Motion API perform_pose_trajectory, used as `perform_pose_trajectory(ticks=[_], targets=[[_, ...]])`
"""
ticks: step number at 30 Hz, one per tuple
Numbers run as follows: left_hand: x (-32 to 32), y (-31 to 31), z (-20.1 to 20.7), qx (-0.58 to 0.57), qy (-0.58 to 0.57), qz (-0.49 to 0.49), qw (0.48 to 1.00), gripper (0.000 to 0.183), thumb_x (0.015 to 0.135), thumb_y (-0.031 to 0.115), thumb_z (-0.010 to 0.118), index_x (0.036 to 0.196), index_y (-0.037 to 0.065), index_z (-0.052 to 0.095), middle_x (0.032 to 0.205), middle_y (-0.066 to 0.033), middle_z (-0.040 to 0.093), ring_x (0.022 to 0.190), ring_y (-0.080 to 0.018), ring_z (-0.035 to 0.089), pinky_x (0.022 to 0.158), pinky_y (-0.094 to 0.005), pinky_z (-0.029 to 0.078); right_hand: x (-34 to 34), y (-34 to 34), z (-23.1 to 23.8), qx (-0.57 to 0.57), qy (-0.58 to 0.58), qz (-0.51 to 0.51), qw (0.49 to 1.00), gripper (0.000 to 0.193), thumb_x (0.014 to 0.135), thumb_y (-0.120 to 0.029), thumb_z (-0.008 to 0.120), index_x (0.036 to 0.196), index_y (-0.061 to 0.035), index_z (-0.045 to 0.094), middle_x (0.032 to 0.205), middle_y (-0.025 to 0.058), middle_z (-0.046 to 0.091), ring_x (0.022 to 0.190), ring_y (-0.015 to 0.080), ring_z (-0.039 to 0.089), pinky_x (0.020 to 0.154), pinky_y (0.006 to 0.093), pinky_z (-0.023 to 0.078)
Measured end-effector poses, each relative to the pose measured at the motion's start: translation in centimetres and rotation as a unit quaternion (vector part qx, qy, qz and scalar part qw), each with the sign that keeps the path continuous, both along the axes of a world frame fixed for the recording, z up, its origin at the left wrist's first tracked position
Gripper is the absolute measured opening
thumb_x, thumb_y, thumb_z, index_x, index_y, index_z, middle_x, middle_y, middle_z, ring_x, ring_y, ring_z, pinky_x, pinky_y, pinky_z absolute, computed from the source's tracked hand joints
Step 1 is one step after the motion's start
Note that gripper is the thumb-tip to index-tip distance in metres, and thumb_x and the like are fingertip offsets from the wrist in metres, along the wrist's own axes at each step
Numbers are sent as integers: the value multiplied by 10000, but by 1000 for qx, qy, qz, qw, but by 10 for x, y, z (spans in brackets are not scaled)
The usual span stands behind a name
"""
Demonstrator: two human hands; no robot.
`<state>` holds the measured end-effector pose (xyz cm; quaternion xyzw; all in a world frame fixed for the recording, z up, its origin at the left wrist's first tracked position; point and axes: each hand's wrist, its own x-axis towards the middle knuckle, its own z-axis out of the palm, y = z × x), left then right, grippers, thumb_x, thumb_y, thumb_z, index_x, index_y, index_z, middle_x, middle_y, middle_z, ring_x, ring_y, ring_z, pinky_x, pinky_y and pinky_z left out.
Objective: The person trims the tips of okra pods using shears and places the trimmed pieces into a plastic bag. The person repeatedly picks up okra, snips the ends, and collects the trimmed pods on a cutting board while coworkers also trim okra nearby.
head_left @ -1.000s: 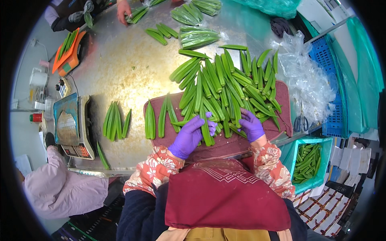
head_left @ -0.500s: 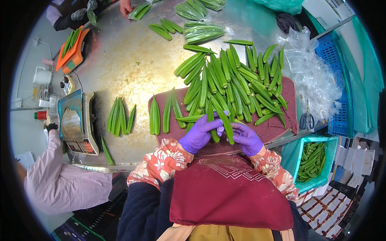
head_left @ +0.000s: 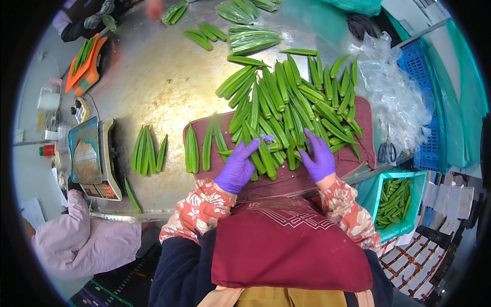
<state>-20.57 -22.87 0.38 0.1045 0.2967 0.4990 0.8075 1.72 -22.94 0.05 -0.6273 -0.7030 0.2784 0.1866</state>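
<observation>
My left hand (head_left: 238, 166), in a purple glove, is closed around a small bunch of green okra pods (head_left: 264, 156), their cut ends toward me. Most of its fingers are hidden behind the pods. My right hand (head_left: 319, 159), gloved alike, has thumb and fingers apart and holds nothing, at the near edge of a large okra pile (head_left: 279, 84). The pile lies partly on a maroon cloth (head_left: 365, 120). Single pods (head_left: 191, 148) lie in a row at the cloth's left side, and a small okra group (head_left: 146, 149) rests on bare metal farther left.
Bagged okra (head_left: 253, 40) lies beyond the pile. A scale (head_left: 97, 158) and an orange scale (head_left: 86, 64) stand left. Plastic bags (head_left: 391, 87) and scissors (head_left: 387, 149) lie right, above a turquoise-lined crate of okra (head_left: 393, 203). A person in a pale sleeve (head_left: 84, 235) is at left.
My right hand has let go of a pod and moved right and outward, its fingers spreading. My left hand keeps hold of okra. The pale-sleeved arm at left has drawn back slightly.
</observation>
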Motion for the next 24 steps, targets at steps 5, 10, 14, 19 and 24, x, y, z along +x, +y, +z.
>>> perform_pose_trajectory(ticks=[5,10,14,19,24], targets=[[-2,-1,-8,30,-62,-33,997,298,907,152,489,1147,-20,446,1087,-138,563,1012,-205,540,919,-315,415,-19,13,-6,89,-1,18,996,486,756,-103,622,1216,-37,480,962,149,523,807,269,533,707,328,454],[2,0,12,63,29,-60,996,322,883,125,526,1159,-14,434,1073,-126,571,1006,-201,548,922,-320,416,-29,-9,5,-117,304,-6,945,399,841,-149,587,1201,-11,483,901,86,569,748,155,541,688,263,445],[8,-3,6,78,48,-59,994,345,857,107,564,1165,0,451,1087,-117,577,1018,-198,549,925,-324,414,-42,-26,19,-212,381,3,900,412,845,-148,603,1197,28,480,886,35,568,754,87,513,694,212,431],[13,-7,9,82,106,-33,990,335,846,124,585,1149,8,501,1069,-72,592,988,-157,557,893,-294,421,-38,-38,3,-132,342,-8,930,385,802,-125,656,1137,9,522,854,32,555,714,83,493,646,213,430],[14,-8,15,101,147,-50,983,303,845,112,576,1125,11,523,1047,-71,611,976,-151,567,881,-284,427,-36,-43,8,-93,297,8,950,360,783,-117,669,1099,-3,540,826,46,540,695,105,497,627,229,434]])
